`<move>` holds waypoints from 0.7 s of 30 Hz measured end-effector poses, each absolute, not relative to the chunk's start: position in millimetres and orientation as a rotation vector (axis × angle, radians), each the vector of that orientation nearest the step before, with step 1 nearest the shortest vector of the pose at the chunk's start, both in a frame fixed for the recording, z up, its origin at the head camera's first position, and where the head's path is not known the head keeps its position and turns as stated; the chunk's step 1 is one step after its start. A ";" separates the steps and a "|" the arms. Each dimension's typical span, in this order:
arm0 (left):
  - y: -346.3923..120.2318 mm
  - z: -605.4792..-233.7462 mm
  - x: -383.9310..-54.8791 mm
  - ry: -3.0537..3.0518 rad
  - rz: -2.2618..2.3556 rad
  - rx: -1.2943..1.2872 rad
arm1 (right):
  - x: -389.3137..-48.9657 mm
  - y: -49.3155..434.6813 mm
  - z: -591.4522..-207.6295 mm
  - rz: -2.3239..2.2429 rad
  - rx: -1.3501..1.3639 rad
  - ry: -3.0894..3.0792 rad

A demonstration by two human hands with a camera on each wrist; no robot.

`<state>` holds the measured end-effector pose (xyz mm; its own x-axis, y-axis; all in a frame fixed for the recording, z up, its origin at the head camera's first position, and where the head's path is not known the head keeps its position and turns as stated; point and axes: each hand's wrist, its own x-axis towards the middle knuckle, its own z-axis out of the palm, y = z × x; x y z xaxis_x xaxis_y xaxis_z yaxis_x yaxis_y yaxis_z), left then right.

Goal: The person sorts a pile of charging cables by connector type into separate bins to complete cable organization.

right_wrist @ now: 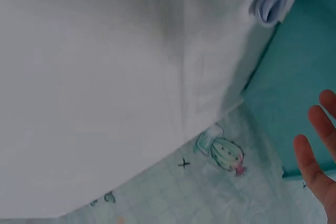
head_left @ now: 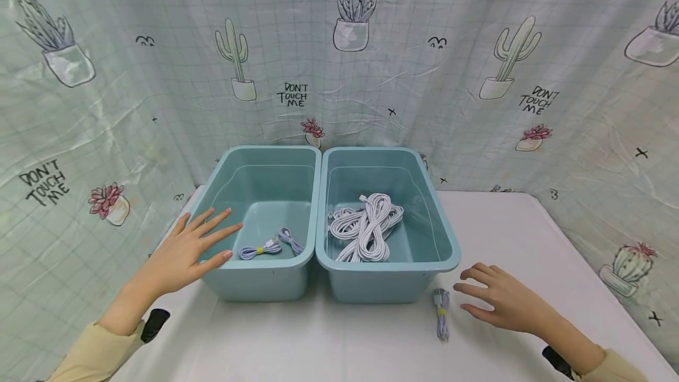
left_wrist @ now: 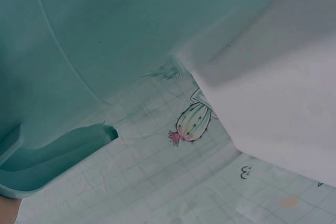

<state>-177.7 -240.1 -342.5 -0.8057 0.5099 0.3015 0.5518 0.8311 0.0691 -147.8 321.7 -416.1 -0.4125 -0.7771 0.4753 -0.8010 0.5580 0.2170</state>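
Note:
My left hand spreads its fingers over the front left corner of the left teal bin, holding nothing. Inside that bin lie two lavender cable bundles, one with a yellow tie and a smaller one. To the right, my right hand hovers with loosely bent fingers, empty. Just left of its fingertips, apart from them, a lavender cable bundle with a yellow tie lies on the table; it also appears as a cable loop in the right wrist view.
Beside the left bin stands a second teal bin, with coiled white cables in it. Both bins rest on a white table. Behind and around it hangs a cactus-printed curtain. Each wrist wears a black device.

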 end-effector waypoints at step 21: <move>-240.3 -343.7 -177.6 -2.729 -0.218 -0.826 | -135.4 303.0 -461.0 0.032 1.308 -2.421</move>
<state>-177.6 -240.3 -343.7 -0.7970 0.5192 0.3086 0.5616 0.8250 0.0623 -135.4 303.0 -461.0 -0.4901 -0.8005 0.3450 -0.8094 0.5648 0.1608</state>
